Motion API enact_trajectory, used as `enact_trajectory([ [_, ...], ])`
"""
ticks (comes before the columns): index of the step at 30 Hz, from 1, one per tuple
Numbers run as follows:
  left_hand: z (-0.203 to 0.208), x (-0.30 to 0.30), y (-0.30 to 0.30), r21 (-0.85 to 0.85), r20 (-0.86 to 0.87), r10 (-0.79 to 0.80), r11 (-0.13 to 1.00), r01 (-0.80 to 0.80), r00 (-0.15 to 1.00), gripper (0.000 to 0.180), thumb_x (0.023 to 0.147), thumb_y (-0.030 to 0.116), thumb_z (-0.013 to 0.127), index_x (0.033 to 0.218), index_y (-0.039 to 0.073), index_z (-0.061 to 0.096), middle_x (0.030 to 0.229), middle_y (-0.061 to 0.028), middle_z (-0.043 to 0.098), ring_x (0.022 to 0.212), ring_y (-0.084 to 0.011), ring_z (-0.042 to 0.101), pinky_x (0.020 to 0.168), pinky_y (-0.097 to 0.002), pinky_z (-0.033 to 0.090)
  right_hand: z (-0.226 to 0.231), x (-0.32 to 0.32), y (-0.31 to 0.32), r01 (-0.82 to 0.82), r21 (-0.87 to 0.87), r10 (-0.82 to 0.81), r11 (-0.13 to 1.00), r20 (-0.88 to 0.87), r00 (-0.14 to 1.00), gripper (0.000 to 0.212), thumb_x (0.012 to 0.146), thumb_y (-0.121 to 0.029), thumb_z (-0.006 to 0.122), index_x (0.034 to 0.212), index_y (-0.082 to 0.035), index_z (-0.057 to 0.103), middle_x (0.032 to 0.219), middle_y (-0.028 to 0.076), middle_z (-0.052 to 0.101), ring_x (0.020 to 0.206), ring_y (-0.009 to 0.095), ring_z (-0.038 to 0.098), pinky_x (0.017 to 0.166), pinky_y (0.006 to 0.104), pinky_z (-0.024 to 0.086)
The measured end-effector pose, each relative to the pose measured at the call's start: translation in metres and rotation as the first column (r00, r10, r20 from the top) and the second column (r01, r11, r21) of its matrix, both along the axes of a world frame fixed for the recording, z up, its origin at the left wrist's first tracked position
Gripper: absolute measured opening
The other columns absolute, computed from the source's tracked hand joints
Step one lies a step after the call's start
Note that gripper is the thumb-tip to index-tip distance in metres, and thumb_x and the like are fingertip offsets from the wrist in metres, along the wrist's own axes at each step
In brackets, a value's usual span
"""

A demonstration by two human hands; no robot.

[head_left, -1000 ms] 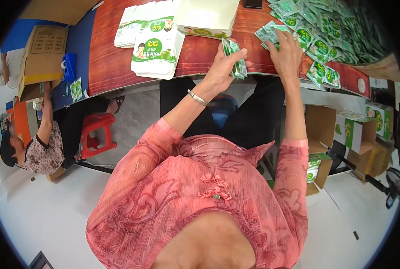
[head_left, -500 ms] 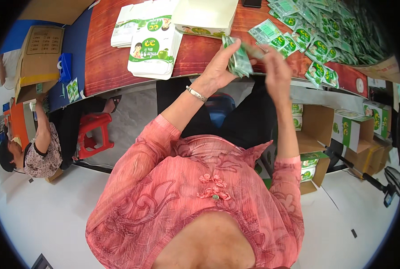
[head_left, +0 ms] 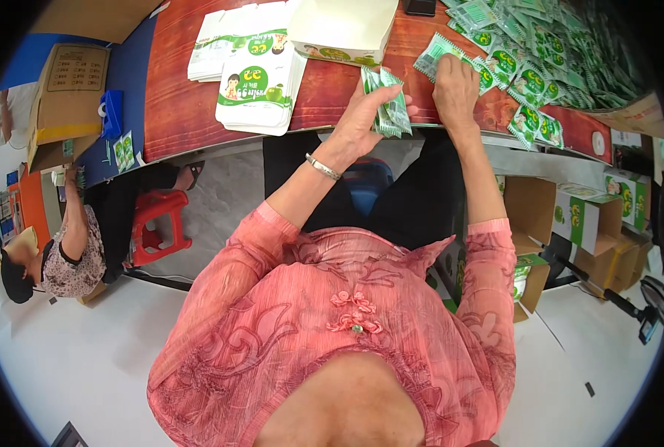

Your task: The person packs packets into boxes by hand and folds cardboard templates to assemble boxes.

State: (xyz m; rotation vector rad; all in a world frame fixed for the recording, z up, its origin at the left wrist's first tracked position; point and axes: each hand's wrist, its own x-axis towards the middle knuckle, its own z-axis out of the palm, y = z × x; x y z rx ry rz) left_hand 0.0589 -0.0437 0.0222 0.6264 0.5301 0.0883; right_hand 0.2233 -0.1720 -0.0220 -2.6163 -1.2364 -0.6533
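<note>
Several green-and-clear sachets (head_left: 393, 113) are bunched in my left hand (head_left: 363, 112), with the thumb pressed over them just past the table's near edge. My right hand (head_left: 457, 93) has reached down to the table, its fingers bent together on a green sachet (head_left: 440, 51) in a small row lying there. How firmly the fingertips grip that sachet is partly hidden. Beyond my left hand stands an open white box (head_left: 341, 26) with a green printed side. Flat white-and-green cartons (head_left: 253, 93) lie stacked to its left.
A large heap of sachets (head_left: 551, 56) covers the table's right side, with loose ones (head_left: 534, 125) near the edge. Open cardboard boxes (head_left: 529, 212) stand below right. At the far left, another person (head_left: 71, 257) works beside a red stool (head_left: 157, 227) and a brown carton (head_left: 71, 93).
My right hand has left the bunch in my left hand and moved up onto the table sachets. My left hand has shifted slightly down and left, still holding its sachets.
</note>
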Motion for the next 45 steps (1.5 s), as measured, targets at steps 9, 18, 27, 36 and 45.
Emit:
enact_trajectory([
  [9,-0.004,-0.006,0.004,-0.053,0.013,0.012,0.999,-0.011,1.000,0.047,0.092,0.014,0.067,0.129,0.009,0.038,0.105,-0.0159,0.061,0.092,-0.0288,0.069,0.081,-0.0444,0.062,0.017,-0.020,0.009,-0.131,0.192,0.139,0.973,-0.028,0.990,0.015,0.078,-0.010,0.067,0.092,-0.006,0.062,0.088,0.010,0.060,0.082,0.029,0.061,0.074,0.0426,0.046],
  [18,-0.010,0.002,0.000,-0.063,0.022,0.030,0.998,-0.028,0.999,0.049,0.092,0.012,0.067,0.131,0.011,0.036,0.106,-0.0153,0.061,0.088,-0.0281,0.069,0.079,-0.0455,0.062,0.001,-0.012,-0.004,-0.256,0.110,0.260,0.960,-0.020,0.966,0.024,0.083,-0.005,0.059,0.105,-0.009,0.065,0.083,0.012,0.057,0.082,0.031,0.061,0.067,0.0435,0.048],
  [27,-0.026,-0.024,-0.003,0.248,0.360,-0.069,0.968,-0.024,0.931,0.021,0.100,0.025,0.055,0.104,0.005,0.063,0.092,-0.0075,0.067,0.085,-0.0187,0.067,0.080,-0.0363,0.055,-0.022,0.014,0.003,-0.313,-0.052,0.282,0.948,-0.314,0.907,0.048,0.090,-0.003,0.056,0.136,-0.016,0.058,0.073,0.023,0.057,0.063,0.038,0.059,0.054,0.0488,0.047],
  [36,0.006,-0.055,-0.007,0.049,0.125,0.093,0.994,-0.100,0.988,0.036,0.096,0.021,0.066,0.123,0.014,0.044,0.099,-0.0002,0.059,0.083,-0.0115,0.063,0.071,-0.0295,0.057,0.062,-0.074,-0.007,-0.448,0.564,0.709,0.694,-0.424,0.564,0.013,0.081,0.007,0.058,0.092,0.000,0.057,0.095,0.018,0.054,0.090,0.037,0.057,0.078,0.0440,0.046],
  [45,0.010,-0.040,-0.002,0.077,0.162,0.096,0.991,-0.110,0.982,0.041,0.096,0.023,0.068,0.129,0.015,0.045,0.114,0.0017,0.056,0.107,-0.0082,0.055,0.089,-0.0274,0.051,0.062,-0.105,0.006,-0.395,0.609,0.715,0.688,-0.474,0.515,0.017,0.080,0.010,0.058,0.094,0.001,0.058,0.100,0.018,0.056,0.096,0.037,0.059,0.083,0.0405,0.048],
])
